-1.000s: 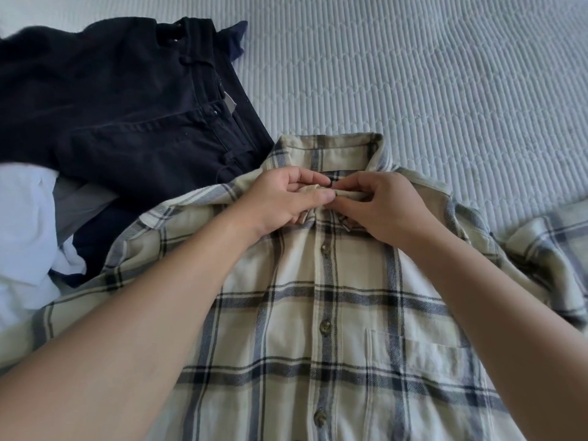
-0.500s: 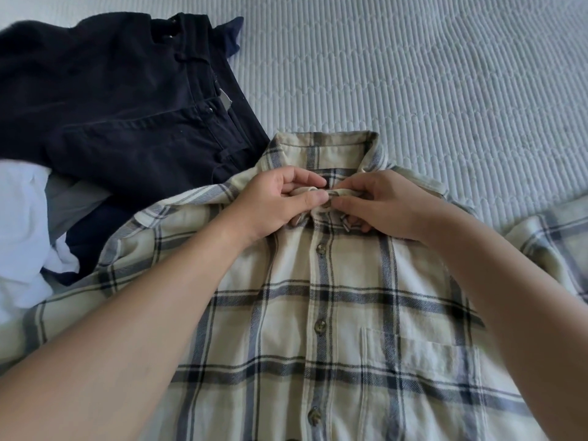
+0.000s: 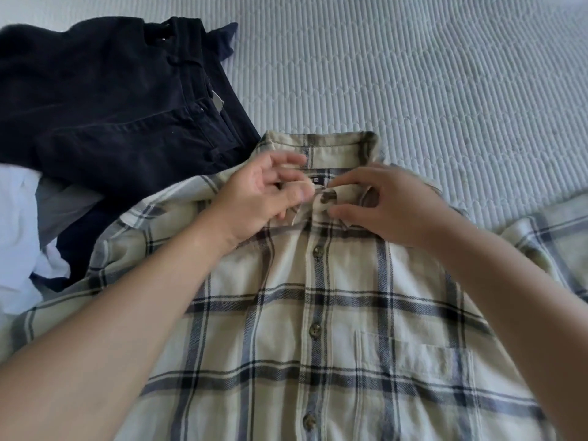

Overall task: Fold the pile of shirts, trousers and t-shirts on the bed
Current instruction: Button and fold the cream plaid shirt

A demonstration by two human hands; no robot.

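Observation:
A cream plaid shirt (image 3: 318, 313) with dark checks lies front up on the bed, buttoned down the placket, its collar at the far end. My left hand (image 3: 264, 198) pinches the left side of the collar band. My right hand (image 3: 388, 205) pinches the right side, where the top button (image 3: 329, 197) shows between the fingers. The two hands sit a little apart at the neck opening. Dark navy trousers (image 3: 121, 106) lie crumpled at the upper left, partly under the shirt's shoulder.
White and grey garments (image 3: 22, 224) lie bunched at the left edge beside the trousers. The ribbed pale blue bedspread (image 3: 413, 74) stretches across the far and right side. One shirt sleeve (image 3: 553, 243) trails off to the right.
My hands have drawn slightly apart at the collar. The top button and the dark neck label now show between them, where the fingers were pressed together before.

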